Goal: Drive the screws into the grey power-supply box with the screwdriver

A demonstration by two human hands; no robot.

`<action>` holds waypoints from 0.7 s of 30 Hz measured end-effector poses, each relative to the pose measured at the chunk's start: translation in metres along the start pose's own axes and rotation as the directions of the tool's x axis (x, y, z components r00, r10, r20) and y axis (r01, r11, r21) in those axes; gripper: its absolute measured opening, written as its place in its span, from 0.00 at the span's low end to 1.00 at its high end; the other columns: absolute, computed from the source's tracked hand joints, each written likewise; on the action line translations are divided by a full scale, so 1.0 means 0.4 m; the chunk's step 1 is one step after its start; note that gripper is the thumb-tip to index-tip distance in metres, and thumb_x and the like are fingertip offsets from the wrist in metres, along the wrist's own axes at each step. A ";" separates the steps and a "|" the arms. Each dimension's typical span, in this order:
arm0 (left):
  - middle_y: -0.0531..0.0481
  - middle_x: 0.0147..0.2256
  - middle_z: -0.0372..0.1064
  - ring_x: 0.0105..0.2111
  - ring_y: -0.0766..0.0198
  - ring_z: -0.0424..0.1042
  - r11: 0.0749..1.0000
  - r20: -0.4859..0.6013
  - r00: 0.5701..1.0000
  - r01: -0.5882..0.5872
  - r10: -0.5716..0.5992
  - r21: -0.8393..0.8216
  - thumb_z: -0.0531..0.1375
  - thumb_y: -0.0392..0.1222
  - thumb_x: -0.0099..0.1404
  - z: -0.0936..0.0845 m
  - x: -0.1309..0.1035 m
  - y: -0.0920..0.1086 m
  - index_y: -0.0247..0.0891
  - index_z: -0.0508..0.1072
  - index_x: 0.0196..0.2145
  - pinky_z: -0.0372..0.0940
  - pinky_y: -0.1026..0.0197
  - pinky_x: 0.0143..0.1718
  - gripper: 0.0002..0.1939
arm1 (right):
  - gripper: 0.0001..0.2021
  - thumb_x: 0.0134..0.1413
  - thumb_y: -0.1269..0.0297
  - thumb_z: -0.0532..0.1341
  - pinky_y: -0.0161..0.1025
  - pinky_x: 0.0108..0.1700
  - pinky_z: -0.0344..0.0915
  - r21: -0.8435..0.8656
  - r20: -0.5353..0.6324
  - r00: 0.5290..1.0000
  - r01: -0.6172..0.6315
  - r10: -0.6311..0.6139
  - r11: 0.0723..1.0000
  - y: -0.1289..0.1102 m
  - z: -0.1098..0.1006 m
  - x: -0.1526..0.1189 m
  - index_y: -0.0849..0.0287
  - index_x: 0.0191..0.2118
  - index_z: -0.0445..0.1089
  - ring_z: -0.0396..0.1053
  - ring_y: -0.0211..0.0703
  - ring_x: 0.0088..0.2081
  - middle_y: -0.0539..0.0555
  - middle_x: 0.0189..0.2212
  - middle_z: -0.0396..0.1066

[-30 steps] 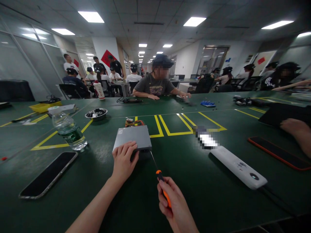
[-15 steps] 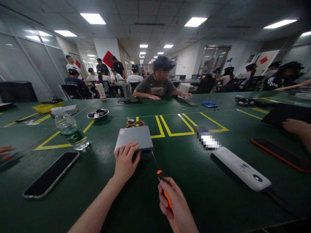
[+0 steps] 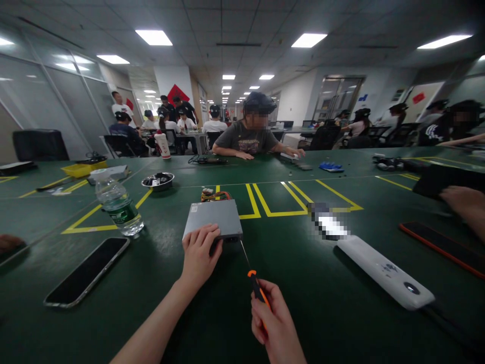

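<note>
A grey metal box (image 3: 212,217) with a bundle of coloured wires (image 3: 214,195) at its far edge rests on the green table. My left hand (image 3: 200,253) grips its near left edge, fingers on top and thumb at the front side. In my right hand (image 3: 271,316) is an orange and black screwdriver (image 3: 257,290), its thin shaft pointing up and left. The tip is at the near right corner of the box; whether it touches a screw cannot be made out.
At left are a phone (image 3: 89,273), a water bottle (image 3: 119,205) and a metal bowl (image 3: 158,181). A white device (image 3: 382,270) lies right, beside an orange-edged phone (image 3: 443,245). Across the table sits a person (image 3: 246,136); another person's hand (image 3: 464,205) is at right.
The whole view has shifted slightly, so things appear a little farther right and lower. My left hand still grips the box, and the screwdriver is still at its corner.
</note>
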State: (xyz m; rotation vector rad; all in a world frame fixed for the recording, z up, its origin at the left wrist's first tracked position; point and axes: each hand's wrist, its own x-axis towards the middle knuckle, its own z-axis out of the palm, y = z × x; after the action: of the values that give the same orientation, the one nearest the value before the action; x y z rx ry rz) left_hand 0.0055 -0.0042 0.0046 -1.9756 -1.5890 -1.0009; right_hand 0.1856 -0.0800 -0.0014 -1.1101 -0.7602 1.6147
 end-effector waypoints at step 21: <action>0.49 0.46 0.69 0.48 0.57 0.64 1.000 0.028 0.999 0.023 -0.023 -0.002 0.55 0.40 0.62 0.005 -0.003 -0.003 0.44 0.66 0.42 0.52 0.51 0.46 0.10 | 0.12 0.54 0.65 0.57 0.40 0.38 0.68 -0.669 0.272 0.740 0.605 -0.616 0.432 -0.033 -0.083 0.012 0.54 0.44 0.69 0.72 0.46 0.36 0.55 0.35 0.72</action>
State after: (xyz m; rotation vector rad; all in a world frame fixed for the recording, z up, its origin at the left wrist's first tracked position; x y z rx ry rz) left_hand 0.0047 -0.0034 0.0024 -1.9861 -1.6294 -0.9881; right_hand 0.2207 -0.0724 -0.0040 -1.1548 -1.6797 0.6301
